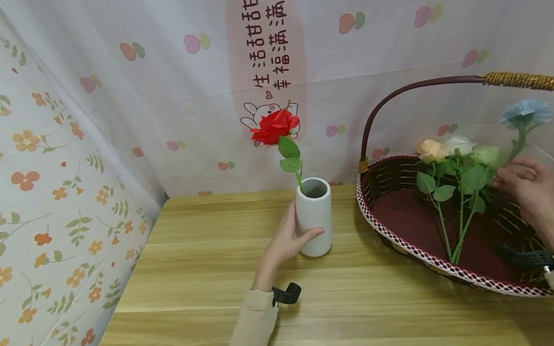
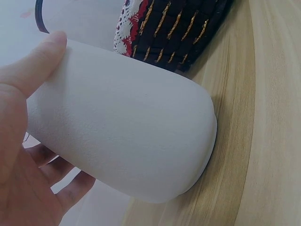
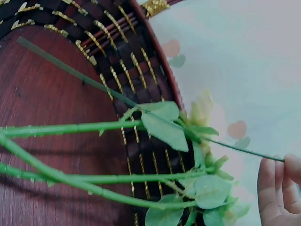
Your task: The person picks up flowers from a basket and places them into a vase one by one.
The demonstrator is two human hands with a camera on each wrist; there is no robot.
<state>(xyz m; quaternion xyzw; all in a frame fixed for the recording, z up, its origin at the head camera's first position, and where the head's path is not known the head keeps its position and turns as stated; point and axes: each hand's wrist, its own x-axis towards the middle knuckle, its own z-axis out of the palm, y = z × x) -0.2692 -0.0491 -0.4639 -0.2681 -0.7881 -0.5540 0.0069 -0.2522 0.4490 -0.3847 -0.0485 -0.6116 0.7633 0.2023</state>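
My left hand (image 1: 287, 237) holds a white cylindrical vase (image 1: 315, 224) upright on the table, thumb on the near side and fingers around the left. Out of the vase leans a red rose (image 1: 275, 127) with green leaves. In the left wrist view the thumb (image 2: 40, 66) lies along the vase wall (image 2: 127, 122). At the basket's right side, my right hand (image 1: 532, 185) pinches the stem of a blue carnation (image 1: 526, 112). The right wrist view shows its thin stem (image 3: 70, 70) crossing other flowers, gripped by the fingertips (image 3: 268, 172); its bloom is out of that view.
A dark woven basket (image 1: 392, 213) with a lace rim and arched handle (image 1: 421, 83) stands on the right. Inside lean a peach rose (image 1: 431, 150), a white rose (image 1: 457, 145) and a pale green rose (image 1: 487, 155). Patterned cloth (image 1: 178, 94) hangs behind the wooden table (image 1: 192, 277).
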